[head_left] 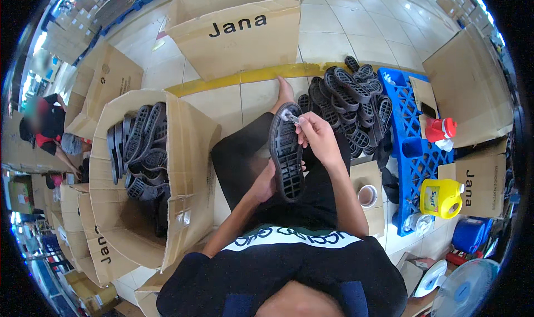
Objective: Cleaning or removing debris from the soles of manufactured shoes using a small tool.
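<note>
My left hand [263, 182] is closed around the edge of a dark shoe sole [286, 155], held up over my lap with its grid of hollow cells facing me. A thumb shows at one edge, and some fingers are hidden behind the sole. In a pinch, my right hand [318, 138] holds a small, slim, pale tool [292, 118] whose exact kind I cannot make out. Its tip touches the sole's upper end, where a whitish patch shows. By my right knee, a cup of brownish stuff [367, 195] stands on a piece of cardboard [374, 169].
Dark soles and sandals [356, 97] lie heaped at front right. More fill an open carton [192, 150] on my left. A blue plastic pallet [409, 108] bears a red bottle [439, 129] and a yellow jug [441, 199]. Ahead stands a large box [239, 50]. Another person [50, 125] sits far left.
</note>
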Tool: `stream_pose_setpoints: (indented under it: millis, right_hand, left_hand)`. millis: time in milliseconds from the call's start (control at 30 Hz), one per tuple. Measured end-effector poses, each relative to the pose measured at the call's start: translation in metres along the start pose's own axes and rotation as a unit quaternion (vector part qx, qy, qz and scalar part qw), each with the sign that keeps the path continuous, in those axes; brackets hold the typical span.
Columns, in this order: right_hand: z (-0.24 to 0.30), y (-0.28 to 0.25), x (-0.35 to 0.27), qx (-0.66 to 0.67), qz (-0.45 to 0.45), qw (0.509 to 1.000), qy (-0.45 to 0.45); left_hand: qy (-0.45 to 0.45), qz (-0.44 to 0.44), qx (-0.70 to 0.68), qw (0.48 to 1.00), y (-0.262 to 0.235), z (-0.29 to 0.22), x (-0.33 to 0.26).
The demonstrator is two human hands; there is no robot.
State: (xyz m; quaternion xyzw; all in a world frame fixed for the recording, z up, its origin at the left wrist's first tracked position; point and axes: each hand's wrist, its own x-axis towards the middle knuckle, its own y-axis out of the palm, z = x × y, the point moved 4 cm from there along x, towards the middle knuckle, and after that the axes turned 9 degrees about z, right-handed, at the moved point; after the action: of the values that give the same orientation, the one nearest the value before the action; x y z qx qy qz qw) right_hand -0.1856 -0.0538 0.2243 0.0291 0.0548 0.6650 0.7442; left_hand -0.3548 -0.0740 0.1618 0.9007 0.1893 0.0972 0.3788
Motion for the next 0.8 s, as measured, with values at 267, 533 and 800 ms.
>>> stream_pose_setpoints:
  millis: [267,533,800]
  right_hand:
    - [0.035,0.025,-0.006,-0.335,0.182,0.914,-0.140]
    - [0.011,0.043,-0.046,-0.379,0.339,0.860,-0.053]
    - [0.019,0.039,-0.058,-0.361,0.295,0.884,-0.039]
  left_hand:
    - [-0.003,-0.006,-0.027,1.000,-0.013,-0.009,-0.001]
    - [0.040,-0.090,0.004,0.995,-0.028,-0.026,0.003]
    - [0.083,-0.072,-0.049,0.993,-0.027,-0.036,0.005]
